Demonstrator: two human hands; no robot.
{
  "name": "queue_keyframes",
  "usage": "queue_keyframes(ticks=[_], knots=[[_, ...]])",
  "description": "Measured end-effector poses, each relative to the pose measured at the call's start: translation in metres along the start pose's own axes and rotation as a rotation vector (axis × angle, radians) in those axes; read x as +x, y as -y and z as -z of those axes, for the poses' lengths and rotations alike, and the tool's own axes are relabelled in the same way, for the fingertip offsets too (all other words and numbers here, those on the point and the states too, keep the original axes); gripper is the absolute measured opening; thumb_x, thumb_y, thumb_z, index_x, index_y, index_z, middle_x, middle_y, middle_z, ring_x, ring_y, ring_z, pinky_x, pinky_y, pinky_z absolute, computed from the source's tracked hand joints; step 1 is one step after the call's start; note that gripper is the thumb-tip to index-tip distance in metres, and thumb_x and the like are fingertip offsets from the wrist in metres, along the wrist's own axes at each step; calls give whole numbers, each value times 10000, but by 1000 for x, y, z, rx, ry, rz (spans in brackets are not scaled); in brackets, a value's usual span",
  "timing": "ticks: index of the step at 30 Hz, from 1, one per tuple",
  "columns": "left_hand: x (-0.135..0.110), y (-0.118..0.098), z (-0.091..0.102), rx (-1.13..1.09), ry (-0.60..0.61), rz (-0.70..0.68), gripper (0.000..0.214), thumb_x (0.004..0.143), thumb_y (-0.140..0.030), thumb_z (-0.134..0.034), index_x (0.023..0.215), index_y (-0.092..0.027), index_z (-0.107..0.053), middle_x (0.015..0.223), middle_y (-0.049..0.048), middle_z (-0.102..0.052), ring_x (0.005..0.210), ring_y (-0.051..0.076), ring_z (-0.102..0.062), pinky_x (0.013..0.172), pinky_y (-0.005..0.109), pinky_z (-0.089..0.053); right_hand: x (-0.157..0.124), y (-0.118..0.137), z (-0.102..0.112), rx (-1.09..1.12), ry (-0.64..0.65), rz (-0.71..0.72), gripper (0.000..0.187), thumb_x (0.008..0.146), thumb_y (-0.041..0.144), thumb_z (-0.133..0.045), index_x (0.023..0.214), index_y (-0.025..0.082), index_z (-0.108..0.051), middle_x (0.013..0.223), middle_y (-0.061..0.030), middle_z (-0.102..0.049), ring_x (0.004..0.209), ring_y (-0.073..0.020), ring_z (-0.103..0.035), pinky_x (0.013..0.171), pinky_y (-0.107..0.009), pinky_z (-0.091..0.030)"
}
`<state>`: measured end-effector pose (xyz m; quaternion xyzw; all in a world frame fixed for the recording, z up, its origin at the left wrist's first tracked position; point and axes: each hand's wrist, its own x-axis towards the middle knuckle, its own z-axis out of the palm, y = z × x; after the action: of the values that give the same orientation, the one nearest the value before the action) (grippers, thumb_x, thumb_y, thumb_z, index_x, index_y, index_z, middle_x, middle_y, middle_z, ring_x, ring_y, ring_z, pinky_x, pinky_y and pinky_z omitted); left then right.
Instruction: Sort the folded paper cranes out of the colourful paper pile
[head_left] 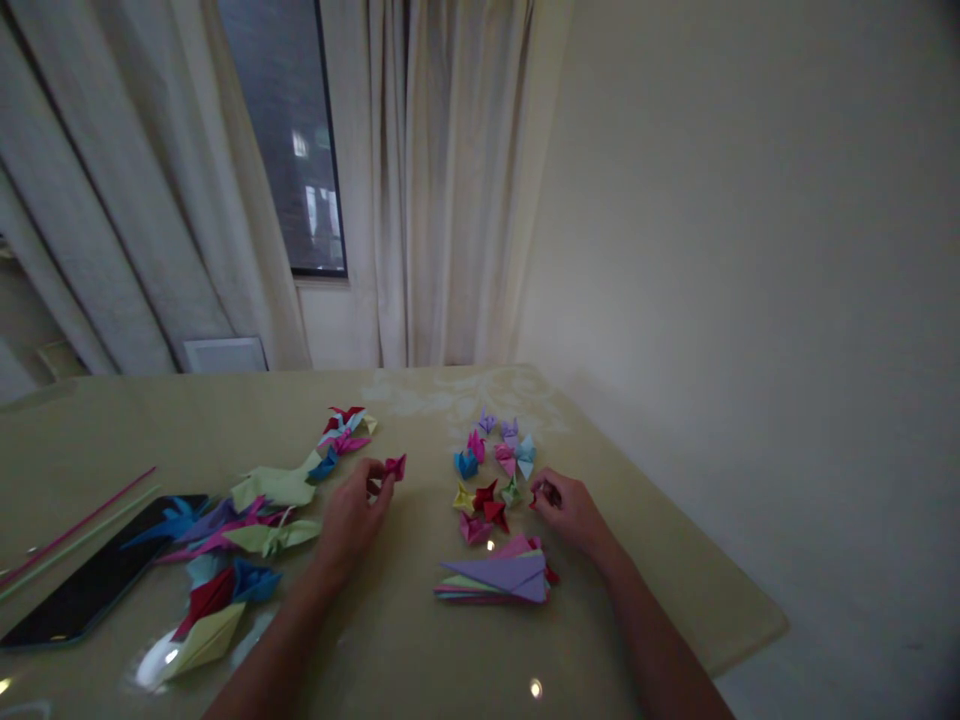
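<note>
Between the fingertips of my left hand (358, 508) is a small dark pink folded paper piece (395, 467), held above the table. My right hand (568, 508) is closed at the right edge of a group of small origami pieces, with a bit of red paper (534, 501) showing at its fingertips. Beside it lie a pale green piece (511, 492), a red piece (495, 515) and a light blue one (526, 455). A yellow piece (463, 497) and a blue one (466, 463) sit further left. Nearer me is a stack of folded paper strips (495, 578).
Larger folded paper shapes (274, 487) spread over the table's left side. A black phone (97, 575) lies there, beside a thin pink stick (82, 523) and a pale green one. A wall (750, 300) borders the table (637, 640) on the right; curtains (442, 200) hang behind.
</note>
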<state>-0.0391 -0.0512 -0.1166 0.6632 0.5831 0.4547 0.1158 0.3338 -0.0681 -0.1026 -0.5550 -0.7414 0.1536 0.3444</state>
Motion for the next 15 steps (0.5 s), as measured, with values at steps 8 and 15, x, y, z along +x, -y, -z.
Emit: queue_keyframes(ticks=[8,15], knots=[[-23,-35,-21,-157,390,-130,308,991,-494,-532,1025,-223,-673,927,50,-751,809,204,-687,721,305,-536,-1,10,-4,-14,71,18,170,861,302,-550,778,196,-652,652,12,-591,603,-148,-525,603,-254,-346],[1,5,2,444,99,-55,379,1019,-344,-432,1172,-169,-730,1399,187,-639,1270,356,-590,1092,526,-458,-1,13,-2,-21,55,1,236,902,357,-546,767,194,-649,636,8,-600,585,-148,-527,599,-259,-354]])
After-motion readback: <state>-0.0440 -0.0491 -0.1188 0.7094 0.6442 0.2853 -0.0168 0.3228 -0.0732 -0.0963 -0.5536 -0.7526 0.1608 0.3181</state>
